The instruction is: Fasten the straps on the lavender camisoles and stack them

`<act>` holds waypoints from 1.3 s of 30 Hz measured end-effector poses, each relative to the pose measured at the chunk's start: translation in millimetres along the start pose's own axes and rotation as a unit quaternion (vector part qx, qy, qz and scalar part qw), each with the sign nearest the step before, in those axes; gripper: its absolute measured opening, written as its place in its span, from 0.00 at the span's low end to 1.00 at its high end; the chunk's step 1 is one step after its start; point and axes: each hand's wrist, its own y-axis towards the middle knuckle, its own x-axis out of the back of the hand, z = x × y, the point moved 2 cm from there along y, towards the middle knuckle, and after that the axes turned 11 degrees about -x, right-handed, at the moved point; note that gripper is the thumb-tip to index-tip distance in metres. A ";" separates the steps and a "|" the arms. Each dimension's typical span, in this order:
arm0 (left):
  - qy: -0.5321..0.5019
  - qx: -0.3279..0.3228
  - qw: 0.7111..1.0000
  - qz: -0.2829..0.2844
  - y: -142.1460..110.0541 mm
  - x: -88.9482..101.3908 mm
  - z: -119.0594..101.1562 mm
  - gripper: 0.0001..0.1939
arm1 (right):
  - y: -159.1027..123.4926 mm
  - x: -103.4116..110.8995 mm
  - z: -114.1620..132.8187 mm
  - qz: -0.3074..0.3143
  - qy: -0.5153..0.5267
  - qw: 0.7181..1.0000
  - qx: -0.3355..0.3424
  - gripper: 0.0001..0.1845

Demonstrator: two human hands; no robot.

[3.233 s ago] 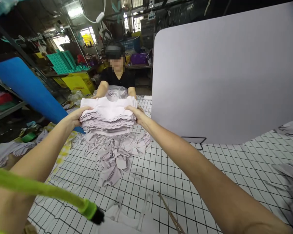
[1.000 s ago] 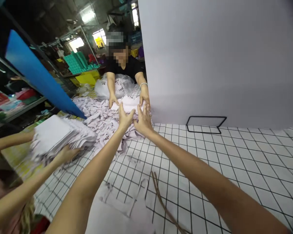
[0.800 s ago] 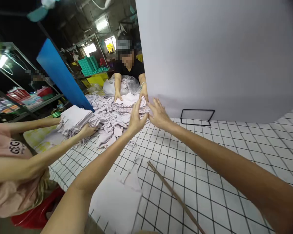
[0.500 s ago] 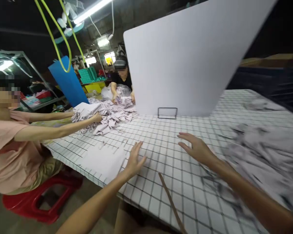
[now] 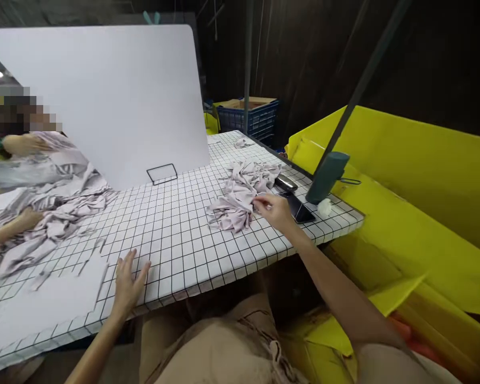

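My right hand (image 5: 277,212) reaches to a crumpled heap of pale pinkish-grey cloth pieces (image 5: 236,205), its thumb and fingers pinched together at the heap's right edge on some cloth. Just beyond that hand lie a dark phone (image 5: 302,210) and a shiny dark object (image 5: 286,183). My left hand (image 5: 130,280) is open, fingers spread over the table's near edge, holding nothing. To its left a white flat sheet or stack (image 5: 60,301) with several strips along its far side lies on the grid-patterned tablecloth (image 5: 176,234).
A large white board (image 5: 116,101) stands on the table by a black wire stand (image 5: 162,174). At the right are a dark green bottle (image 5: 328,176) and yellow sheeting (image 5: 416,202). A co-worker's hand (image 5: 30,218) rests on another cloth pile (image 5: 64,213) at left. Blue crates (image 5: 248,120) stand behind.
The view has swung right. My right hand has gone from open above the table to pinching at the cloth heap. My left hand stays open near the white sheet.
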 end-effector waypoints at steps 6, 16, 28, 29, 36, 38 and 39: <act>-0.087 -0.068 0.993 0.029 33.5 -9.1 -66.0 0.33 | 84.5 -26.7 -26.4 0.005 -0.053 0.998 -0.021 0.09; -0.326 -0.051 0.937 0.117 111.3 -28.3 -124.3 0.21 | 188.9 34.5 91.4 -0.026 0.269 0.961 0.063 0.26; -0.528 0.145 0.826 0.133 102.1 -14.4 -109.6 0.20 | 115.6 -100.2 145.1 0.251 0.135 0.957 -0.056 0.19; -0.493 0.160 0.848 0.113 94.9 -17.3 -90.1 0.20 | 108.7 -116.0 131.4 0.244 0.097 0.962 -0.070 0.17; -0.308 0.078 0.947 0.056 55.6 -16.2 -20.8 0.17 | 60.2 -155.2 70.4 0.217 0.024 0.974 -0.067 0.11; -0.221 0.006 0.970 0.106 51.2 -20.8 -31.5 0.19 | 53.2 -162.0 69.7 0.223 0.021 0.974 -0.041 0.10; -0.175 -0.019 0.976 0.127 50.3 -24.9 -39.3 0.21 | 52.4 -168.3 71.8 0.226 0.021 0.973 -0.030 0.10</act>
